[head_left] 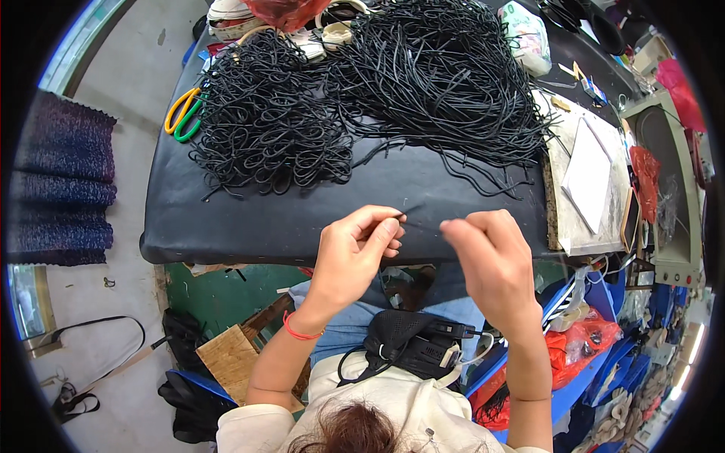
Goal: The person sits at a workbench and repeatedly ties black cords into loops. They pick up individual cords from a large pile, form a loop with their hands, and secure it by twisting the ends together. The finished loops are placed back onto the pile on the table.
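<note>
Left hand: I get a tight pinch, thumb against forefinger, on a thin black cord [411,211]; left hand [353,245] grips near the tip, likely because something this limp needs a firm hold.
Right hand: fingers curled narrow, fingertips smeared by blur; from my end I cannot tell if right hand [495,260] grips the cord too; it sits just beside, level with the left.
Cord: in the air over the near edge of the black table [234,219]; probably there for close sight and elbow room.
Looped pile [272,121]: left side of the tabletop, cords bent into loops; kept mostly apart from the loose pile [445,83], I'd guess so the two don't mix.
Scissors [185,107]: yellow and green handles jut past the looped pile; blades hidden; handles outward look easy to grab.
White panel [587,177]: on the worn board [561,219] at right, beside the cords.
</note>
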{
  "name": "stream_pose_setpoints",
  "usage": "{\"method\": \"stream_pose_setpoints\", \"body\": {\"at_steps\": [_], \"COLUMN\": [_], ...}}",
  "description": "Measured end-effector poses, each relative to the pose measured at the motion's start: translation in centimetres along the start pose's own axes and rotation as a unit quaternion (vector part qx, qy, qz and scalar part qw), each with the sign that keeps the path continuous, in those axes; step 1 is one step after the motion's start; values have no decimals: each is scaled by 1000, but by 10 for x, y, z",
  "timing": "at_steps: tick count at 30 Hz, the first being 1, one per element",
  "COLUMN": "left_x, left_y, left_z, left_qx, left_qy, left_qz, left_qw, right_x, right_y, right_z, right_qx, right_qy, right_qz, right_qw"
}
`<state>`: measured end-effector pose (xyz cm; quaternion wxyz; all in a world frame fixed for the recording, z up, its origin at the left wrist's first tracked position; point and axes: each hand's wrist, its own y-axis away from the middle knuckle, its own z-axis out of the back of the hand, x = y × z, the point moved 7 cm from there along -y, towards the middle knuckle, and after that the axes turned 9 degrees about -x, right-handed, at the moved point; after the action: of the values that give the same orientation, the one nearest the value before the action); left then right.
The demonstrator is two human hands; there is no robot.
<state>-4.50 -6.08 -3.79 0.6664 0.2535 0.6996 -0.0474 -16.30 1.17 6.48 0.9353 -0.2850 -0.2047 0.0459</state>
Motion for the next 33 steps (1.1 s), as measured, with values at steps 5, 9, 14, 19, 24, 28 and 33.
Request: {"method": "stream_pose_setpoints", "body": {"at_steps": [5,9,14,19,24,28,33], "left_x": [-36,-15,-4,-6,-11,-14,-18], "left_y": [26,7,10,2,6,9,17], "left_z": [-25,-12,-23,-18,-16,-15,-10], "left_qx": [167,127,169,128,101,68,-45], "left_qy": [-214,131,242,167,145,135,39], "left_qz": [-187,54,150,63,16,2,-131], "left_qw": [944,982,944,976,984,989,990], "right_x": [-16,-35,-20,-15,-14,-22,-22], "right_y": [-20,7,14,36,38,38,36], "right_z": [1,-21,-29,-34,-42,-40,-41], "right_qx": [7,41,36,41,63,-13,-74], "right_qy": [-51,-182,-248,-461,-556,-415,-310], "right_qz": [0,-158,-212,-371,-398,-338,-376], "right_qw": [999,970,944,805,727,844,870]}}
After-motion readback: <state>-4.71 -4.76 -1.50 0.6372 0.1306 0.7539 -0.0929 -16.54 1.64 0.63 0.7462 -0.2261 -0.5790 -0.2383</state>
